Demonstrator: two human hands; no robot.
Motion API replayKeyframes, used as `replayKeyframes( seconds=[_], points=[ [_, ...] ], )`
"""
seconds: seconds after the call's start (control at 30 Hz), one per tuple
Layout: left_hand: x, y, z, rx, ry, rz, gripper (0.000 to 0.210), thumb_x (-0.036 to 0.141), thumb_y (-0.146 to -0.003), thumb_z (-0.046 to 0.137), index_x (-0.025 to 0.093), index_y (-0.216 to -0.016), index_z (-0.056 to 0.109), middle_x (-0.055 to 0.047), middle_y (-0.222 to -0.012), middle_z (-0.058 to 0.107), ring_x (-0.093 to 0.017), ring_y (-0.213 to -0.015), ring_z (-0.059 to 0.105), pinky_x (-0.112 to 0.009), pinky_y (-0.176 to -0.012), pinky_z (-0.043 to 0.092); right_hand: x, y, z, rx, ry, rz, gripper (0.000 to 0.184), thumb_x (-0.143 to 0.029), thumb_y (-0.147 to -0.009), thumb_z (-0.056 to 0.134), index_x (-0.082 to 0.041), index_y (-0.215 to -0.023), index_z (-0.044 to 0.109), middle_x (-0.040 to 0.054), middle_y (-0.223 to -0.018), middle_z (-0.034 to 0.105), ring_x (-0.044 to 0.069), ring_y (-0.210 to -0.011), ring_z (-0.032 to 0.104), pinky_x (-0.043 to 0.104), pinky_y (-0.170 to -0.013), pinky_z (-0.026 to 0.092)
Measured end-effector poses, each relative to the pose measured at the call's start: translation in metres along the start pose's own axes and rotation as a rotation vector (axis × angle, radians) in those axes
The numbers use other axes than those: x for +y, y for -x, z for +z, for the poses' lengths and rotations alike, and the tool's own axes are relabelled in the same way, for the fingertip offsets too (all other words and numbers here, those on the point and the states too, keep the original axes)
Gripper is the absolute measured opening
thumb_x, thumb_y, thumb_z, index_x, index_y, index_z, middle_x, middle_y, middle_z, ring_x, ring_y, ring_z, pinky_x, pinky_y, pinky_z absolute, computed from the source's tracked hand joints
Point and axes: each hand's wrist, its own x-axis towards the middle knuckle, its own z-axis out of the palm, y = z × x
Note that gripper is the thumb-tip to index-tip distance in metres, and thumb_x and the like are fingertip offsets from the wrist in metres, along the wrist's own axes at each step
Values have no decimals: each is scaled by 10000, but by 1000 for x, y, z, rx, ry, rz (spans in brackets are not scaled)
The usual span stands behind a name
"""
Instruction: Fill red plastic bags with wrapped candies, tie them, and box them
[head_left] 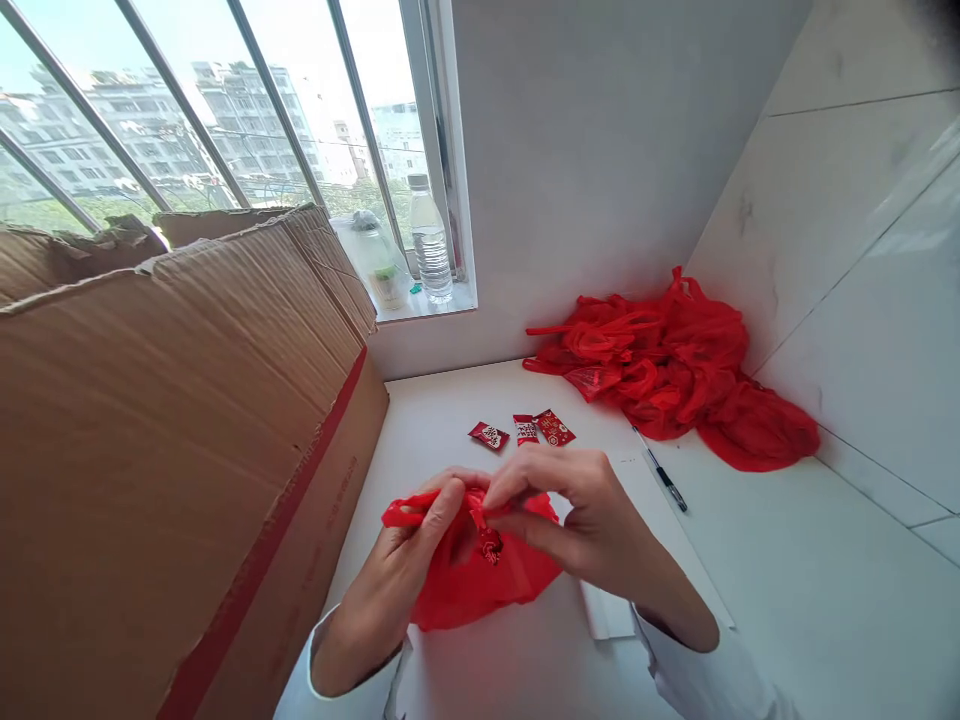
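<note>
A thin red plastic bag point(487, 590) hangs over the white table between my two hands. My left hand point(420, 535) grips its gathered top, thumb uppermost, with a loop of the bag poking out to the left. From the right, my right hand point(566, 505) pinches red plastic at the mouth of the bag, thumb against forefinger. Just below those fingertips shows a small dark-red printed wrapper point(490, 545); I cannot tell whether it is held or lies inside. Beyond the hands lie small red packets, one point(489, 435) on the left and another point(555, 428) on the right.
A tall cardboard box point(225, 400) stands close on the left. Red plastic bags point(660, 360) are heaped at the back right by the tiled wall. A pen point(666, 477) and white paper point(660, 520) lie on the right. A water bottle point(430, 245) stands on the windowsill.
</note>
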Motion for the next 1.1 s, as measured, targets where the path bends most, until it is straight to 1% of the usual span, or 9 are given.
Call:
replayKeyframes(
  seconds=[0.1, 0.17, 0.27, 0.37, 0.47, 0.6, 0.77, 0.93, 1.1],
  points=[
    [0, 2, -11, -134, -275, 109, 163, 337, -880, 484, 195, -834, 549, 21, -675, 552, -102, -599, 478, -197, -556, 399, -4, 5, -7, -302, 60, -135, 47, -210, -836, 617, -173, -828, 645, 5, -789, 638, 83, -686, 553, 190, -625, 437],
    [-3, 5, -14, -179, -568, 254, 107, 200, -870, 452, 197, -778, 506, 34, -657, 520, -86, -552, 406, -189, -506, 339, 1, 3, -11, -224, -2, -114, 88, -250, -846, 613, -175, -822, 652, -4, -738, 639, 81, -664, 557, 190, -616, 440],
    [-10, 3, -8, -27, -1047, 612, 212, 39, -828, 349, 194, -735, 460, 30, -643, 484, -91, -508, 343, -212, -469, 284, 19, -8, -10, -5, -165, 18, 190, -241, -920, 485, -197, -1012, 644, 30, -946, 665, 115, -877, 602, 233, -756, 482],
    [-16, -5, 2, 179, -1290, 930, 243, 9, -856, 343, 172, -751, 489, -20, -745, 574, -118, -599, 494, -238, -543, 385, 40, -21, -3, -210, -297, 33, 343, -194, -947, 383, -219, -1254, 533, 58, -1204, 592, 140, -1095, 543, 303, -920, 449],
    [-19, -14, 5, 286, -1289, 1080, 224, 31, -888, 385, 152, -741, 505, -98, -922, 622, -161, -780, 599, -270, -670, 469, 54, -28, 0, -383, -354, -8, 367, -173, -938, 383, -210, -1277, 518, 63, -1218, 577, 145, -1110, 523, 315, -957, 419],
    [-21, -18, 0, 303, -1199, 1090, 244, 28, -897, 388, 154, -727, 510, -113, -1036, 597, -157, -857, 618, -257, -736, 489, 69, -26, -6, -410, -406, 45, 304, -247, -936, 430, -176, -1194, 573, 60, -1083, 612, 148, -1014, 545, 294, -894, 435],
    [-26, -19, -4, 289, -1241, 1048, 233, 40, -906, 381, 155, -740, 497, -94, -999, 571, -124, -737, 595, -246, -695, 482, 80, -23, -7, -502, -358, 166, 318, -357, -933, 438, -165, -1118, 613, 37, -982, 618, 129, -892, 547, 259, -803, 437],
    [-28, -19, -10, 251, -1302, 879, 189, 223, -950, 370, 174, -797, 468, -120, -1109, 523, -170, -792, 579, -313, -682, 498, 67, -25, -9, -205, -298, 183, 179, -284, -864, 551, -168, -926, 672, 25, -876, 624, 120, -818, 545, 247, -764, 431],
    [-25, -8, -19, 175, -1241, 575, 267, 320, -965, 278, 199, -839, 480, -116, -1188, 451, -230, -993, 539, -405, -773, 520, 77, -14, -43, -103, -145, 361, 153, -261, -799, 578, -165, -836, 691, 38, -858, 671, 152, -850, 595, 267, -772, 440]
  ],
)
